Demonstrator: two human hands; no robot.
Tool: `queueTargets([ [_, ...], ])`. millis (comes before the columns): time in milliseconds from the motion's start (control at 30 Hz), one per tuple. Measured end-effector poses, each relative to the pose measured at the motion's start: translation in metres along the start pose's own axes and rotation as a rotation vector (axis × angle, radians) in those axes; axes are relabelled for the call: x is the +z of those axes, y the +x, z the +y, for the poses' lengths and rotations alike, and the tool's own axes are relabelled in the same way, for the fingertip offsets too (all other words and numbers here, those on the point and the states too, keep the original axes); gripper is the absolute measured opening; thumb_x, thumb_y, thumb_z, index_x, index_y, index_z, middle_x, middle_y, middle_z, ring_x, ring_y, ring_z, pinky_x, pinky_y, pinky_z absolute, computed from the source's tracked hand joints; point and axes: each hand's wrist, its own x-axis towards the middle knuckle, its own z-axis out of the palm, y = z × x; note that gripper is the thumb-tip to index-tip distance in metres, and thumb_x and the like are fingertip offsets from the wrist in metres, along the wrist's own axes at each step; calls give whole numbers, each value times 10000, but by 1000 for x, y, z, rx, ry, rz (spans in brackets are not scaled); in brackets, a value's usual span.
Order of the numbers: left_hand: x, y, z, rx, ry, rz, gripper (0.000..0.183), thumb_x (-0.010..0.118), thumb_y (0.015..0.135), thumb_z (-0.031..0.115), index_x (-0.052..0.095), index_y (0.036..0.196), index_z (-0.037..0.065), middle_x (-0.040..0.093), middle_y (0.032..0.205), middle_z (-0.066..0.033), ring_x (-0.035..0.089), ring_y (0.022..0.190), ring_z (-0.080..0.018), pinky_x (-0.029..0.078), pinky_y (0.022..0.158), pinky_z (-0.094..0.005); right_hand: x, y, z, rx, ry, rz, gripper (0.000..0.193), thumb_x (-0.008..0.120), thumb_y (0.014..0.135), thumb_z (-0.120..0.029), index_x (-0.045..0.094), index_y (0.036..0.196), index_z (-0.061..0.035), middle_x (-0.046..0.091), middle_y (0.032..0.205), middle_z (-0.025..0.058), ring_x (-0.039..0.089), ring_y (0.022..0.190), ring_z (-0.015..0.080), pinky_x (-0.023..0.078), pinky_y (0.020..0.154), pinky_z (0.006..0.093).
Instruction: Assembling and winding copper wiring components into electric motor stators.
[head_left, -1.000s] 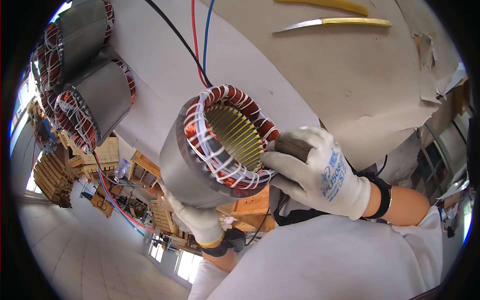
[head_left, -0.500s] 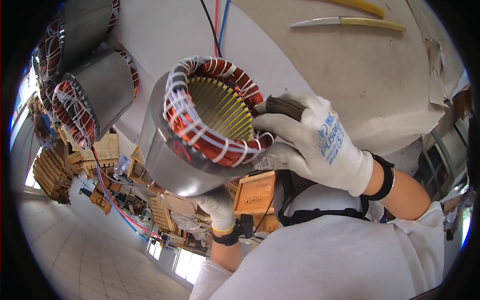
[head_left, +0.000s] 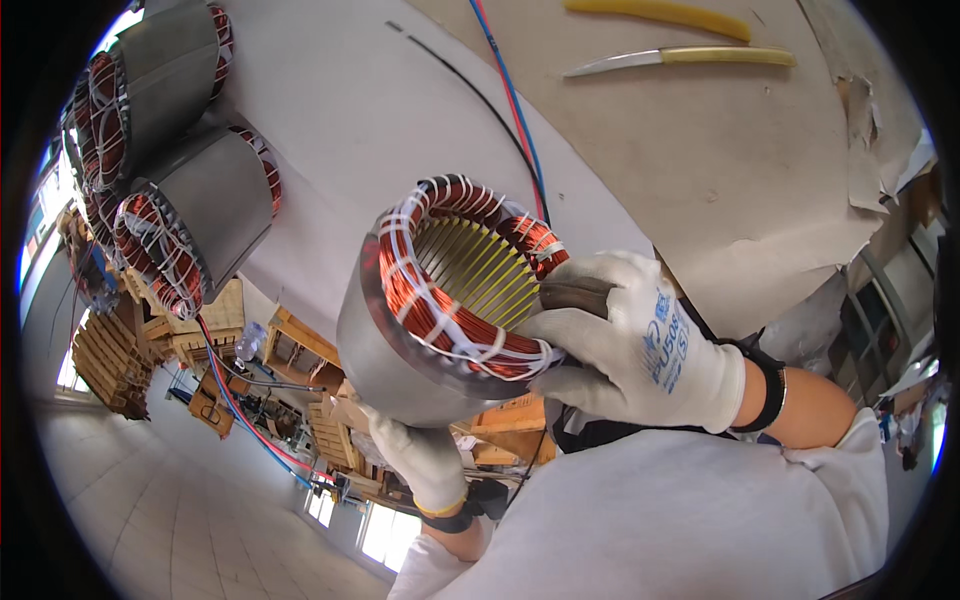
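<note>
A motor stator [head_left: 400, 345] is tilted at the table's edge, its open end up. Red-brown copper windings laced with white cord ring that end, and yellow slot strips line the bore. My gloved left hand [head_left: 422, 462] holds the grey steel shell from below, its fingers partly hidden behind the stator. On the other side, my gloved right hand [head_left: 630, 340] grips the winding rim, fingertips at the bore's mouth. A dark brown strip runs along its fingers; I cannot tell whether it is stained glove or a separate thing. Black, red and blue leads [head_left: 522, 130] trail behind the stator.
Further stators [head_left: 205, 205] lie stacked at the left, with coloured leads [head_left: 250, 430] hanging over the edge. A yellow-handled knife [head_left: 690, 57] and a yellow curved piece [head_left: 660, 14] rest on the brown cardboard [head_left: 720, 150]. Wooden pallets [head_left: 112, 365] stand on the floor.
The stator has shifted right and downward in view with both hands on it. Its leads now lie further right, and more of the left glove shows.
</note>
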Motion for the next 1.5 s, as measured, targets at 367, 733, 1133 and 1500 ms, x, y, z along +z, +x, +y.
queueTargets([
  [367, 19, 14, -43, 87, -314, 103, 785, 370, 917, 675, 261, 1470, 129, 326, 1487, -94, 286, 1379, -266, 210, 1147, -467, 16, 28, 21, -71, -5, 84, 307, 724, 693, -220, 661, 951, -66, 652, 901, 132, 610, 869, 326, 482, 746, 425],
  [733, 5, -35, -79, -47, -142, 42, 722, 341, 963, 609, 299, 1428, 58, 368, 1453, -105, 356, 1344, -266, 290, 1124, -448, 0, -12, 12, 10, -119, -80, 318, 776, 639, -279, 658, 871, -97, 675, 878, 68, 599, 903, 254, 471, 738, 398],
  [1133, -6, -58, -99, -78, -216, 68, 763, 326, 945, 644, 275, 1443, 68, 342, 1471, -110, 327, 1364, -280, 271, 1140, -467, -22, -13, 44, 92, -594, -309, 628, 755, 523, -495, 680, 1059, -177, 647, 1175, -8, 452, 1164, 345, 327, 978, 538],
  [1500, -23, -41, -102, -7, -316, 50, 800, 313, 928, 675, 254, 1456, 77, 318, 1489, -113, 300, 1382, -293, 253, 1154, -485, -16, 1, 41, 0, -612, -297, 551, 752, 541, -449, 685, 1032, -207, 680, 1088, -14, 443, 1239, 309, 266, 1023, 569],
])
